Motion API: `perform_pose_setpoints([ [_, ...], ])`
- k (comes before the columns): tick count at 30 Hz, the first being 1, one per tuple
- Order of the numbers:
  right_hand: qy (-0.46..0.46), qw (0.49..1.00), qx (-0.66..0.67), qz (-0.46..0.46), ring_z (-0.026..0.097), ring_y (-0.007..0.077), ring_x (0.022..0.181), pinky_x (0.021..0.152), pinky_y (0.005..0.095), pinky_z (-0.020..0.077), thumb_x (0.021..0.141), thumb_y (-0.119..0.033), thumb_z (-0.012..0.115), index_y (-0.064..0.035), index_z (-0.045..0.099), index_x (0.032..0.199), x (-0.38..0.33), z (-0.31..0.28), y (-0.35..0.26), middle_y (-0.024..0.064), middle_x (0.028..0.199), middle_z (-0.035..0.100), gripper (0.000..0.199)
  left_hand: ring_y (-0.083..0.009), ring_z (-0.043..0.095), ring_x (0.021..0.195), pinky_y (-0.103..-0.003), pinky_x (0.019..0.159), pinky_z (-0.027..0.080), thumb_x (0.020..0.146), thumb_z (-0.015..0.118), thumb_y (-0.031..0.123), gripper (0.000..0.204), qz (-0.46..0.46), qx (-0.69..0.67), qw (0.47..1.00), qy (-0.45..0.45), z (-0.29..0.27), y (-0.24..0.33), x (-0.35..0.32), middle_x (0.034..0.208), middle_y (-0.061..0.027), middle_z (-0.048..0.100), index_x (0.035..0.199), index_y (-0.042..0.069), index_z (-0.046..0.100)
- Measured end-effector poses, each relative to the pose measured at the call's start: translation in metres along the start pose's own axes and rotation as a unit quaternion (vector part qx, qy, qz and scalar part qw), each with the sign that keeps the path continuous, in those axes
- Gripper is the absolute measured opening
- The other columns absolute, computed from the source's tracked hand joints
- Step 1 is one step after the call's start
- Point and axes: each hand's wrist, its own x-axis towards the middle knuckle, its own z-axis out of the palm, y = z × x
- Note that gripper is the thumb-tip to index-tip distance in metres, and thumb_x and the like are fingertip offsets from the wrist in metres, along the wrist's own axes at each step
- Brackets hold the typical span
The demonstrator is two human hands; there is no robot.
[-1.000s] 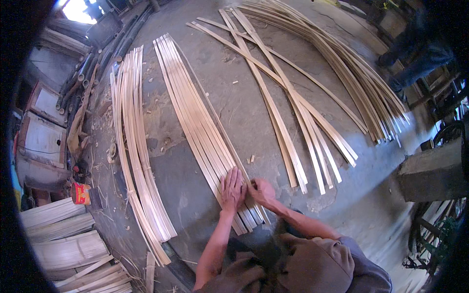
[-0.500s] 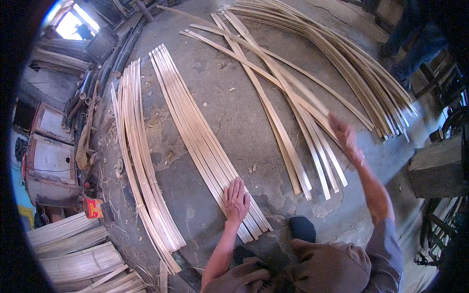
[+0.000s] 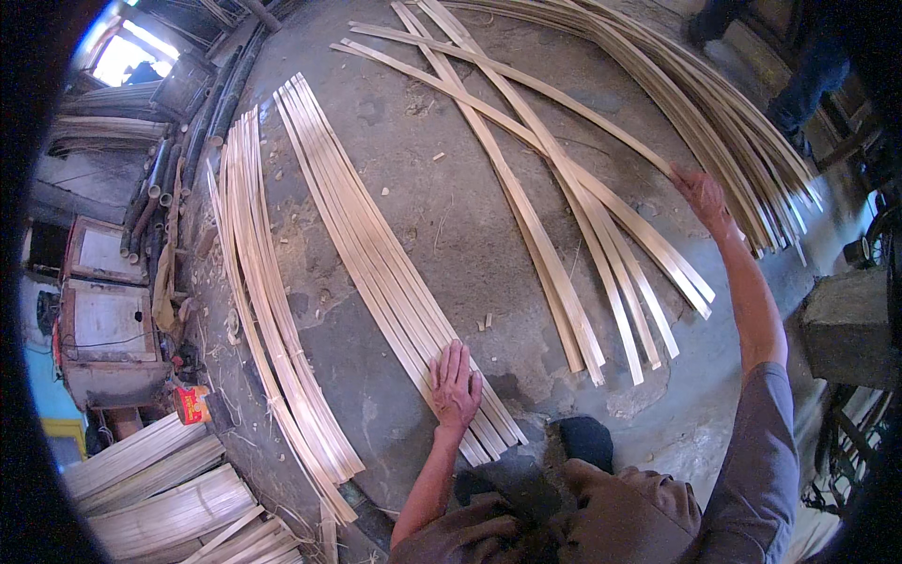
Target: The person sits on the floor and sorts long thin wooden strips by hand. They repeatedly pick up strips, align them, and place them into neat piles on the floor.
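Observation:
My left hand point(image 3: 456, 387) lies flat, fingers stretched out, across the near part of a row of pale bamboo strips point(image 3: 362, 249) laid side by side on the floor. Out to the right, my right hand point(image 3: 703, 199) is closed around the near end of one long bamboo strip point(image 3: 554, 90). That strip runs away from the hand toward the far middle. Other loose strips point(image 3: 587, 211) cross one another on the floor between my hands, below the held one.
Left of the row lies a tied bundle of strips point(image 3: 282, 367). A larger pile of strips point(image 3: 695, 103) curves along the far right, near a person's legs point(image 3: 810, 94). Wide slats point(image 3: 178, 503) and a red container point(image 3: 194, 404) sit at lower left. A block point(image 3: 850, 324) stands right.
My right hand has moved right and farther away, and is now closed on a strip's end. Crossing strips have shifted, their near ends lying farther right. My left hand stays on the row.

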Motion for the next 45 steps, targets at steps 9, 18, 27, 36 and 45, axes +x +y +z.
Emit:
perform_pose_setpoints([
  [9,0.052,0.994,-0.031,-0.095,0.063,0.0405,0.092,0.079,0.0499,0.0499,0.095,-0.027,0.055,-0.0110,0.059,0.125,-0.039,0.050,-0.054,0.0201,0.104,0.066,0.034,-0.0374,0.030,0.141,-0.049,0.117,0.021,0.091,0.057,0.028,0.062,-0.019,0.007,0.999,0.029,-0.005,0.004,0.002,0.150,-0.0223,0.035,0.142,-0.004,0.040],
  [18,-0.245,0.927,0.256,-0.121,0.067,0.0396,0.081,0.068,0.0459,0.0527,0.091,-0.028,0.061,-0.0037,0.059,0.114,-0.245,0.136,-0.321,0.0204,0.085,0.068,0.033,-0.0348,0.033,0.140,-0.044,0.118,0.023,0.097,0.046,0.018,0.051,-0.034,-0.013,0.998,0.057,0.003,-0.006,-0.002,0.151,-0.0192,0.036,0.144,-0.002,0.037],
  [27,-0.201,0.927,0.315,-0.024,0.068,0.0351,0.077,0.066,0.0428,0.0524,0.091,-0.030,0.061,-0.0029,0.062,0.109,-0.271,0.152,-0.345,0.0198,0.083,0.068,0.032,-0.0296,0.037,0.139,-0.041,0.117,0.024,0.091,0.056,0.022,0.057,-0.011,0.023,0.995,0.092,0.024,-0.015,0.000,0.149,-0.0151,0.041,0.142,0.001,0.042],
  [36,-0.031,0.917,0.393,0.064,0.054,0.0160,0.060,0.057,0.0332,0.0467,0.096,-0.016,0.058,-0.0035,0.064,0.117,-0.236,0.036,-0.327,0.0202,0.070,0.059,0.025,-0.0292,0.031,0.141,-0.046,0.116,0.022,0.077,0.069,0.031,0.077,-0.074,-0.050,0.989,0.120,0.004,0.004,-0.002,0.149,-0.0147,0.036,0.139,-0.004,0.041],
  [45,0.055,0.960,0.275,0.003,0.051,0.0291,0.054,0.052,0.0384,0.0433,0.095,-0.015,0.058,-0.0103,0.058,0.131,-0.204,0.042,-0.294,0.0267,0.073,0.050,0.036,-0.0419,0.031,0.137,-0.049,0.115,0.023,0.076,0.069,0.017,0.072,-0.140,-0.079,0.981,0.112,0.005,0.023,0.006,0.145,-0.0262,0.036,0.139,-0.004,0.041],
])
